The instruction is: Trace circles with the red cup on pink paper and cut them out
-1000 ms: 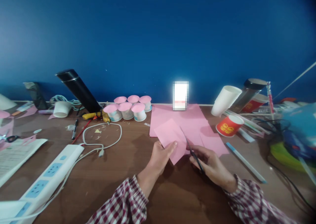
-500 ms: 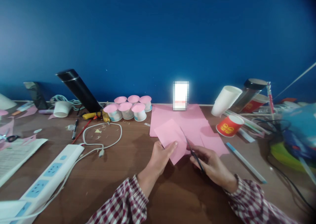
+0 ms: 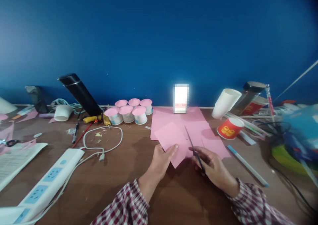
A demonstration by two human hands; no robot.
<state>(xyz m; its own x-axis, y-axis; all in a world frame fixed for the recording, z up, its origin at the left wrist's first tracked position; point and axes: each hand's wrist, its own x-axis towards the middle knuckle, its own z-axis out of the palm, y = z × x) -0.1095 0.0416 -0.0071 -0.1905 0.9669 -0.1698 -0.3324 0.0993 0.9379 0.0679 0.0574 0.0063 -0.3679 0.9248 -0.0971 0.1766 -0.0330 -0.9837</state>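
My left hand (image 3: 162, 160) pinches a small square of pink paper (image 3: 171, 140) by its lower left edge, thumb on top and the other fingers hidden underneath. Dark scissors (image 3: 196, 155) are in my right hand (image 3: 211, 167), with fingers wrapped about the handles. Their blades point up and away, right beside the paper's right corner; whether they touch it I cannot tell. Behind and beneath lie larger pink sheets (image 3: 179, 114), partly covered by the square and my hands.
Several paper cups with pink tops (image 3: 126, 114) stand at the back left. A phone (image 3: 181, 98) with a bright screen leans on the wall. To the right are a red paper cup (image 3: 230, 129) and a pale stick (image 3: 247, 165); left, a power strip (image 3: 49, 182) and white cable (image 3: 121, 140).
The scissors have shifted slightly right, off the paper's right edge. My left hand keeps its hold on the square. The whole view has tilted a little, so things sit lower.
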